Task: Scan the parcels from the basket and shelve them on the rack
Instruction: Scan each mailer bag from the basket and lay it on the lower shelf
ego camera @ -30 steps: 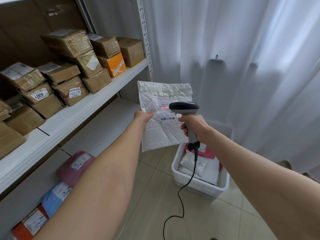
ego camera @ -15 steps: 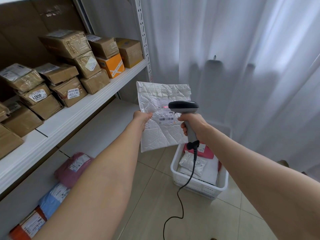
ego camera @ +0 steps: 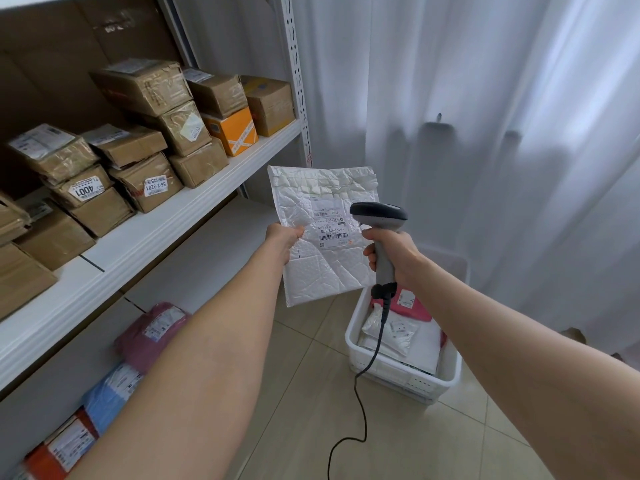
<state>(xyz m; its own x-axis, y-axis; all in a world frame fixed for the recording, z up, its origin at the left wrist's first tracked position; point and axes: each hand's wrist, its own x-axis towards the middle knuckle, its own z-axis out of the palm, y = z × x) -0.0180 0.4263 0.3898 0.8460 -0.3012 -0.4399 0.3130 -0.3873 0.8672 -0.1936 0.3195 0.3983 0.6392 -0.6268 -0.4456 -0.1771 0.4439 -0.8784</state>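
Our left hand [ego camera: 284,241] pinches the white mailer [ego camera: 325,237] – label "507-P802 T70" – right hand [ego camera: 393,252] grips the scanner [ego camera: 379,216]; boxes at ten o'clock read "4001" [ego camera: 85,191].

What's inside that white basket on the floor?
The white basket holds soft parcels: a crinkled white mailer on top, a pink-red one behind it, and flat white ones beneath. Anything deeper is covered, and the scanner cable crosses in front.
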